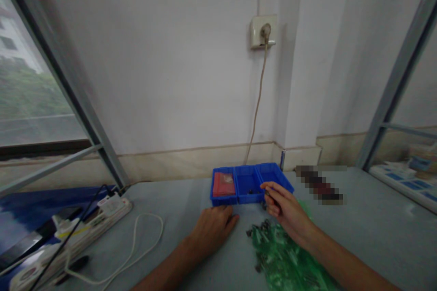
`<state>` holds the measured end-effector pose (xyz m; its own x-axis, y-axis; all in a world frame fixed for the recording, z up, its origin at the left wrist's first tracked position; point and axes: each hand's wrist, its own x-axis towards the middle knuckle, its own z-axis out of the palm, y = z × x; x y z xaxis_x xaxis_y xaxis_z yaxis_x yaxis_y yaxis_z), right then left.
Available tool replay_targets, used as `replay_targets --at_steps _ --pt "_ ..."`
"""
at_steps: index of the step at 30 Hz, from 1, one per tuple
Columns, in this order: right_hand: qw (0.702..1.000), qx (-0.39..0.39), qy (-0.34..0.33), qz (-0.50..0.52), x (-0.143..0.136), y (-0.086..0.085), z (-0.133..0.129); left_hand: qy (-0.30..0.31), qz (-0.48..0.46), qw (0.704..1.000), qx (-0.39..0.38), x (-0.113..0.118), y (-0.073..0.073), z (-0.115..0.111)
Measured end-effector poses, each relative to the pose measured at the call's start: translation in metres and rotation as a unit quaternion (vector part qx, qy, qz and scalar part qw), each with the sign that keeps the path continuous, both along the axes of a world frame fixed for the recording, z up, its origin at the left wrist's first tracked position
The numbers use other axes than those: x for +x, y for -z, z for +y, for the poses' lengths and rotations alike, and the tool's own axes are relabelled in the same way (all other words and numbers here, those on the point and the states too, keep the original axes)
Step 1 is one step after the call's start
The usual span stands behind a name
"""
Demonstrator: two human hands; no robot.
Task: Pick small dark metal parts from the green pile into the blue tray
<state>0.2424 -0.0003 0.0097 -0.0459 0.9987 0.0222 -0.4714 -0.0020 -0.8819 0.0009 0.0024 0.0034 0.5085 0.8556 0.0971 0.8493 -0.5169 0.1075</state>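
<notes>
Green bag (285, 259) cropped below; pinched piece (267, 193) too small to identify.

Pale wall (170, 63), window (30, 86) at left, grey posts (390, 95), grey-blue tabletop (382, 232)

Middle bins (246, 181) are showing smooth blue plastic, slight sheen. Near-right bag (285, 259) is looking thin, crinkly, glossy green plastic; small parts (264, 226) at its far-left edge are reading as dark metal. Tabletop (164, 195) is appearing smooth, faintly shiny. Far wall (170, 63) is looking matt, painted.
</notes>
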Motion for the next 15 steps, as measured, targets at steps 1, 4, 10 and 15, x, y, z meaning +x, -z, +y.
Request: replay_targets --at_steps 1,4,10,15 --pt "1.0 -0.001 0.002 0.003 0.0002 0.0003 0.0005 0.001 0.0 1.0 0.002 -0.0003 0.0006 0.0001" --pt "1.0 0.002 0.008 -0.002 0.0001 0.0 0.0014 0.0 0.0 1.0 0.006 -0.0009 0.0023 0.0002" --pt "0.996 0.043 0.029 -0.074 -0.0014 -0.0029 -0.0015 -0.002 0.001 1.0 0.001 -0.0002 -0.0005 -0.0003" --pt "0.975 0.086 0.026 -0.204 -0.0015 -0.0066 -0.008 0.009 -0.001 1.0 0.003 -0.0002 -0.0022 -0.0008"
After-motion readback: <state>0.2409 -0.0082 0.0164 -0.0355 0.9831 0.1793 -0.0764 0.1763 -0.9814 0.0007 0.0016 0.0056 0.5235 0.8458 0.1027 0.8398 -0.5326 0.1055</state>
